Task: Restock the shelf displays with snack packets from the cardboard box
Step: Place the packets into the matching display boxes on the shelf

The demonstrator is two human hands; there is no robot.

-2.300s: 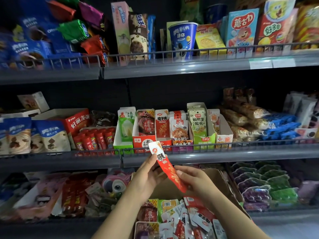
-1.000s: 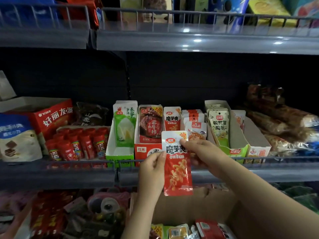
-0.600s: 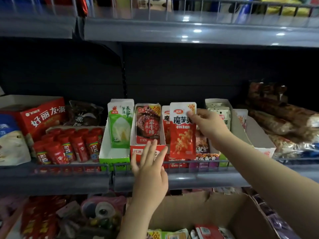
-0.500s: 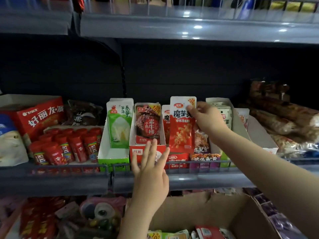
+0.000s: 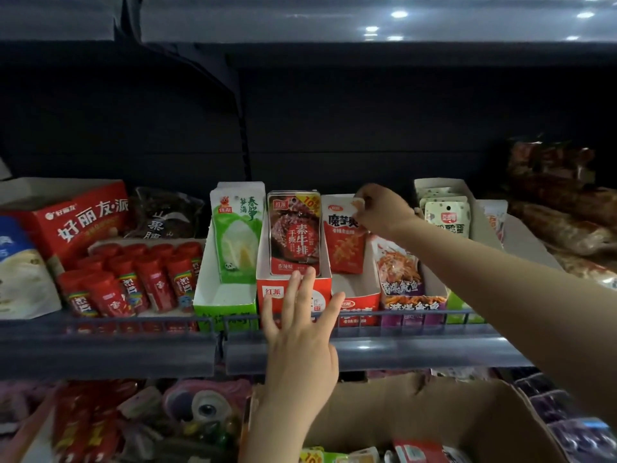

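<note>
Stood before a dark store gondola, its back panel [image 5: 367, 128] black and split by a thin upright seam. Overhead ran a grey upper shelf [image 5: 334, 18], glossy along its front and dotted with small white reflections of ceiling lamps. Below stretched a grey shelf edge [image 5: 107, 352] in two sections, topped by a low wire rail [image 5: 400, 315]. Dim throughout; looked possibly like a lower tier beneath, too murky to make out

A shop; railed shelf [image 5: 367, 349] of boxed snack packets [image 5: 293, 235]
</note>
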